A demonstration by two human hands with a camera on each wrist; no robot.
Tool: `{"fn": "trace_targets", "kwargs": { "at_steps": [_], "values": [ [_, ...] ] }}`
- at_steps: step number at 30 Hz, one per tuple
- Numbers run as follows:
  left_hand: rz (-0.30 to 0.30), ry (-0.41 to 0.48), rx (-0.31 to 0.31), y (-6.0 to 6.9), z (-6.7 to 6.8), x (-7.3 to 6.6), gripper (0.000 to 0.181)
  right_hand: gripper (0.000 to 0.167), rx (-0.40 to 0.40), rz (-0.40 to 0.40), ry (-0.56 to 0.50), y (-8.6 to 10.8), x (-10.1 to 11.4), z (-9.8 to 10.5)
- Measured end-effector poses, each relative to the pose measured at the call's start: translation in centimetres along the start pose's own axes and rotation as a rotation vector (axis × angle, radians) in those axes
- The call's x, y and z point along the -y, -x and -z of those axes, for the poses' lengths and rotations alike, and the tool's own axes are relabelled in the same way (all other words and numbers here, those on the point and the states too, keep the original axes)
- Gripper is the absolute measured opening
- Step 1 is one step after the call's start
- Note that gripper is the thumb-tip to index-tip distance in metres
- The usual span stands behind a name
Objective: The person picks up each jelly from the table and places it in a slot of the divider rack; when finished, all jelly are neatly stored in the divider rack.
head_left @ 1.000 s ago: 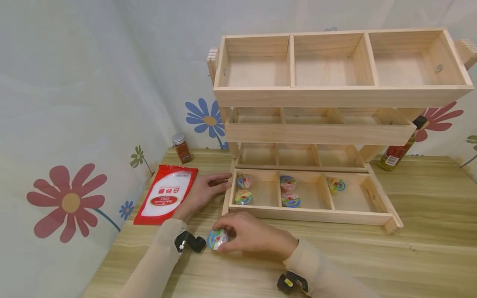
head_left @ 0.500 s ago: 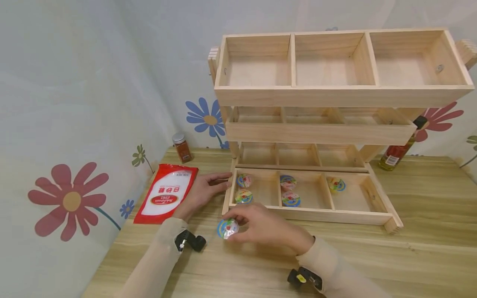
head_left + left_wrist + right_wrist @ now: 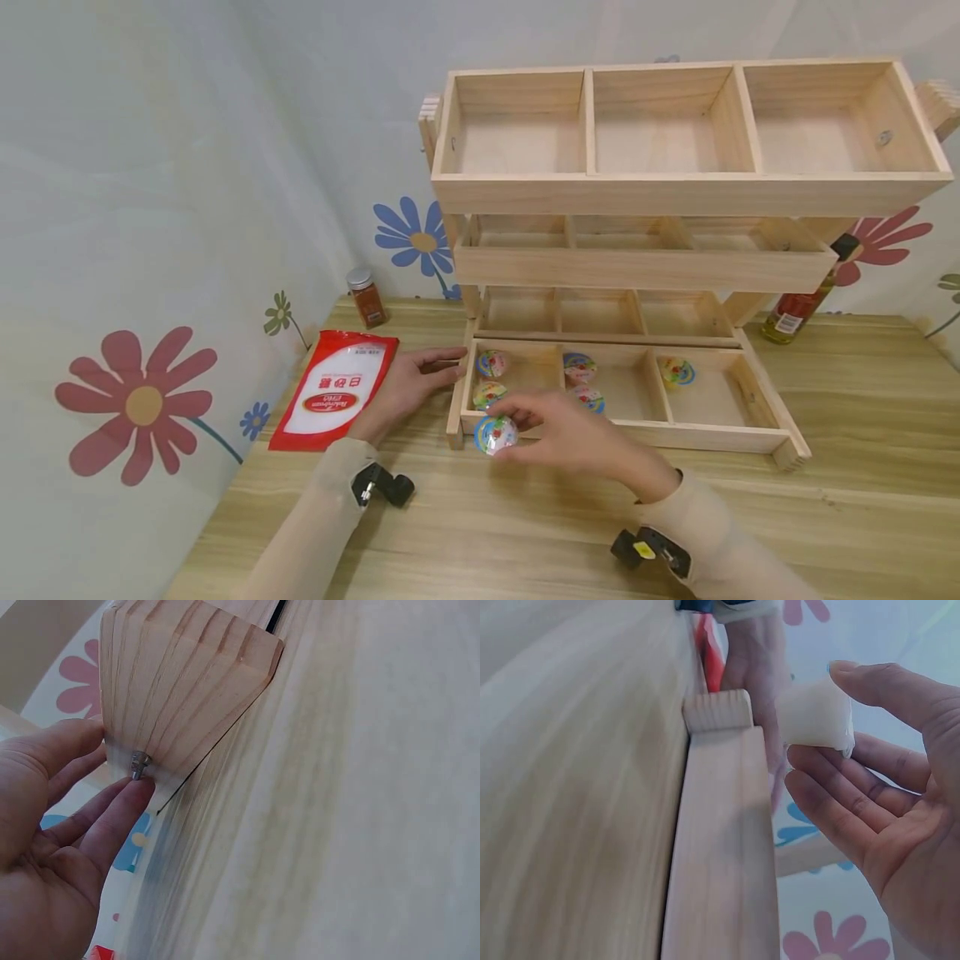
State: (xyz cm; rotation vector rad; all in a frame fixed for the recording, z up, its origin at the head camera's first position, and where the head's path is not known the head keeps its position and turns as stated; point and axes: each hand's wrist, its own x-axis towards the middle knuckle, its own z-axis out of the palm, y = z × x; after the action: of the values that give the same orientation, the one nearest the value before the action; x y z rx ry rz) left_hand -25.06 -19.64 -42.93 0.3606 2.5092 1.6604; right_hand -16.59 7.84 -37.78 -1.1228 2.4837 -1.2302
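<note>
My right hand (image 3: 573, 437) pinches a small jelly cup (image 3: 497, 435) between thumb and fingers, just in front of the bottom tray (image 3: 697, 435) of a wooden tiered rack. In the right wrist view the cup (image 3: 815, 716) looks whitish and translucent, held off the table. Two jelly cups (image 3: 492, 364) lie in the tray's left compartment, two more (image 3: 580, 367) in the middle one and a single cup (image 3: 677, 372) in the right one. My left hand (image 3: 405, 387) touches the rack's left end with extended fingers. The left wrist view shows a fingertip by a metal bolt (image 3: 140, 763) there.
Above the bottom tray rise the rack's upper tiers (image 3: 690, 196), each split into three compartments. A red and white bag (image 3: 337, 387) lies under the left forearm's far side. Behind it stands a spice jar (image 3: 366, 298). An oil bottle (image 3: 806, 300) stands right of the rack.
My right hand has carried the jelly cup rightward and away from me, from over the table to the tray's front left edge. The left hand has stayed at the rack's end.
</note>
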Motion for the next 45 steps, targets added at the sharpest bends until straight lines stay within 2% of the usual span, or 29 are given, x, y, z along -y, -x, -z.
{"fn": "trace_targets", "kwargs": {
  "at_steps": [10, 16, 21, 26, 31, 37, 45],
  "values": [
    [-0.025, 0.009, -0.005, 0.0, 0.2, 0.7, 0.043, 0.044, -0.056, 0.002, -0.031, 1.5, -0.4, 2.1],
    [-0.028, -0.003, -0.001, 0.0, 0.3, 0.9, 0.044, 0.043, -0.119, 0.016, 0.03, 2.7, -1.2, 3.5],
    [-0.013, -0.016, -0.005, 0.0, 0.4, 1.0, 0.044, 0.044, -0.155, 0.011, 0.035, 3.7, -1.8, 4.8],
    [-0.005, -0.016, -0.007, -0.1, 0.4, 1.1, 0.044, 0.046, -0.163, -0.055, 0.021, 4.7, -2.5, 6.1],
    [-0.005, -0.011, -0.008, -0.2, 0.4, 1.0, 0.044, 0.046, -0.201, -0.127, 0.061, 6.1, -2.9, 7.5],
    [-0.006, -0.008, -0.009, -0.2, 0.2, 0.8, 0.043, 0.047, -0.249, -0.159, 0.1, 7.8, -3.6, 9.1],
    [-0.015, -0.018, -0.006, 0.0, 0.2, 0.6, 0.043, 0.045, -0.314, -0.224, 0.083, 9.9, -5.2, 10.9]
  ]
}}
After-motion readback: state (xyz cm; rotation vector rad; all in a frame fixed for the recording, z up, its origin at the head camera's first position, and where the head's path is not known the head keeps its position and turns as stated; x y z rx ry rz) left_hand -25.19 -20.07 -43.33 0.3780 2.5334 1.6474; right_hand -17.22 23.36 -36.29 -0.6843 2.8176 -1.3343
